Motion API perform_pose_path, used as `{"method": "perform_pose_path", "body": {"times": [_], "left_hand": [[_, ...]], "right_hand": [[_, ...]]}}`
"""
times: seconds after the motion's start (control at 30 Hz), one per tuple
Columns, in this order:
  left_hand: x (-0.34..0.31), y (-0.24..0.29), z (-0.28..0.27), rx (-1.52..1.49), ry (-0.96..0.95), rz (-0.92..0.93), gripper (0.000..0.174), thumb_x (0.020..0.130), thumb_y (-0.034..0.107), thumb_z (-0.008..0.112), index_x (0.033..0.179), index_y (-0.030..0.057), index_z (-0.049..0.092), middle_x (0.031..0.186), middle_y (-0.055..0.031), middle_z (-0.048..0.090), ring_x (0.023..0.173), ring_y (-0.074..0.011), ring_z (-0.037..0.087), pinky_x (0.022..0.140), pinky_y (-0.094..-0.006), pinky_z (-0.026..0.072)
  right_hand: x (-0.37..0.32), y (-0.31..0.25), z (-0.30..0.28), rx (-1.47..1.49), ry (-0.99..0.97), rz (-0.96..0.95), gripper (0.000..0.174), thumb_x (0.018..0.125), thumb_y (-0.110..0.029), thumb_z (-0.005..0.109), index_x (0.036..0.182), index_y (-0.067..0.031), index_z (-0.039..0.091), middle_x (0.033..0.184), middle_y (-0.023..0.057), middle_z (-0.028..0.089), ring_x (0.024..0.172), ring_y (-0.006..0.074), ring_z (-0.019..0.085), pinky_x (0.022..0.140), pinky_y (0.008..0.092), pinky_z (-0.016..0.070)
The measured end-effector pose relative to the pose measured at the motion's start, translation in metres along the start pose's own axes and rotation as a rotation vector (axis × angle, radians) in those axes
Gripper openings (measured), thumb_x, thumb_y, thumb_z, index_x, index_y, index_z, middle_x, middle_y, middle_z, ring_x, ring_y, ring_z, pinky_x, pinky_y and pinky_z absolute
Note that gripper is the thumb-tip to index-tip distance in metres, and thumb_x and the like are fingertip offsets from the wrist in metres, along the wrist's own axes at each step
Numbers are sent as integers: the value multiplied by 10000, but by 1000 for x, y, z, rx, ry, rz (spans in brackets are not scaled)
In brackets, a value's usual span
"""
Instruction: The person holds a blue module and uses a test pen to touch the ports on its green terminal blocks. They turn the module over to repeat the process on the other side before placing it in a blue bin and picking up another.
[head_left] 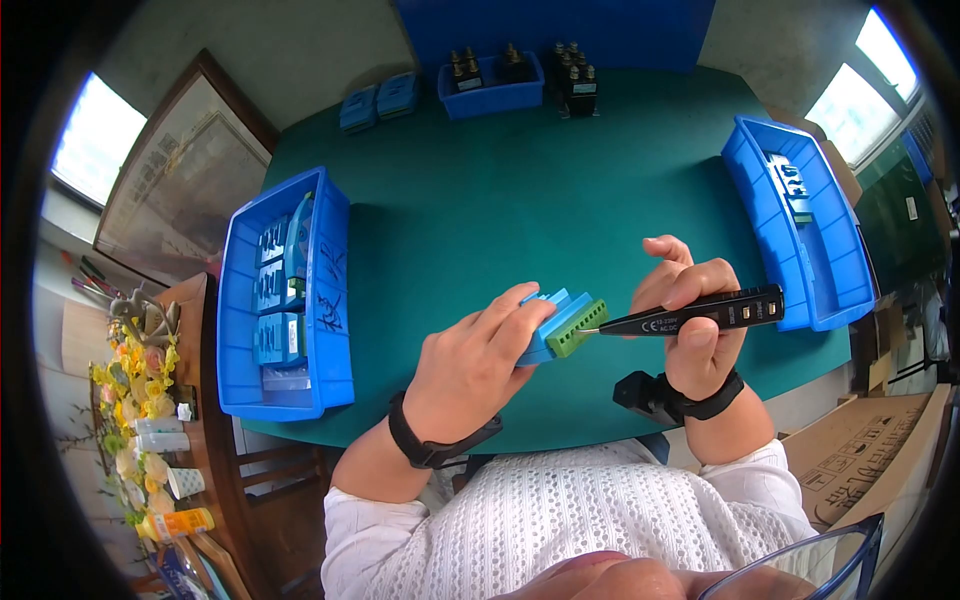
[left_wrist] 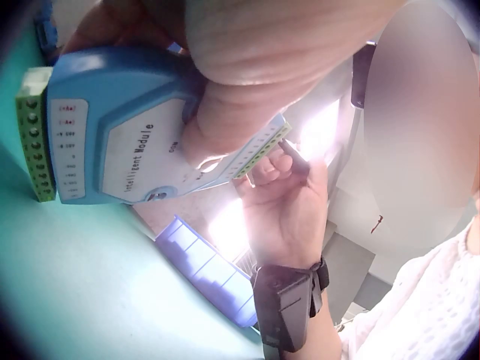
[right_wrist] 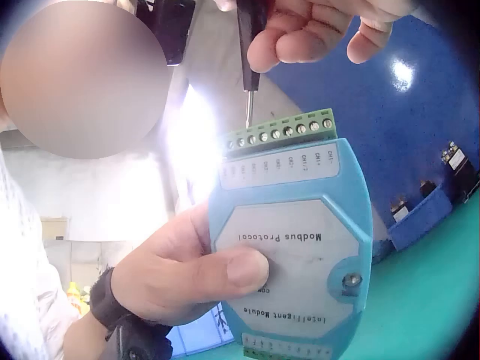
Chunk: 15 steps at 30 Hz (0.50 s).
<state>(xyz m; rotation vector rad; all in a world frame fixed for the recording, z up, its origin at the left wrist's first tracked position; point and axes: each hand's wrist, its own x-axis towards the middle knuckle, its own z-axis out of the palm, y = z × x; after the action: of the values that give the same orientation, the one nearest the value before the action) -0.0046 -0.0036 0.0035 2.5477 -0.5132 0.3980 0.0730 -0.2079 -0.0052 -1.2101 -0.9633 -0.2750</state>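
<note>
Holding a blue module (head_left: 553,305) up over the near edge of the green bench (head_left: 520,200), the person's left hand (head_left: 470,365) grips it, thumb pressed flat on the printed face and fingers curled over the back. A green strip (head_left: 578,325) of terminals on the module's end points toward the right hand (head_left: 695,325). That hand is closed round a black tester pen (head_left: 720,310), pinched between thumb and curled fingers, with the metal tip at the strip's row of screws. From the right wrist the tip seems to rest on a screw near the strip's end, though glare makes that hard to be sure of. A left bin (head_left: 335,300) with more blue modules stands beside the left hand. A right bin (head_left: 760,210) lies near the right hand, and a far bin (head_left: 490,100) holds black parts.
</note>
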Motion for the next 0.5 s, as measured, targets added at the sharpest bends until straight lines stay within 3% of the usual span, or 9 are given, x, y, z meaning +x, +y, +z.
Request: {"method": "perform_pose_path", "body": {"times": [0.17, 0.27, 0.5], "left_hand": [[-1, -1, 1, 6, 8, 5, 566, 616, 18, 744, 1109, 106, 480, 1123, -124, 600, 868, -294, 639, 645, -319, 537], [-2, -5, 3, 37, 19, 49, 544, 624, 56, 731, 1107, 92, 486, 1151, -90, 547, 765, -232, 646, 582, -321, 535], [-1, -4, 2, 43, 6, 54, 546, 626, 58, 730, 1112, 92, 483, 1152, -88, 544, 759, -233, 645, 574, -324, 536]], "right_hand": [[0, 0, 1, -11, -15, 20, 237, 886, -271, 548, 920, -46, 481, 677, 46, 617, 659, 139, 616, 995, 395, 283], [0, 0, 1, -9, -6, 5, 233, 885, -266, 549, 920, -47, 481, 677, 46, 617, 659, 140, 617, 994, 395, 284], [0, -1, 3, 9, 6, 10, 239, 884, -276, 557, 917, -51, 486, 671, 42, 617, 652, 139, 617, 986, 393, 295]]}}
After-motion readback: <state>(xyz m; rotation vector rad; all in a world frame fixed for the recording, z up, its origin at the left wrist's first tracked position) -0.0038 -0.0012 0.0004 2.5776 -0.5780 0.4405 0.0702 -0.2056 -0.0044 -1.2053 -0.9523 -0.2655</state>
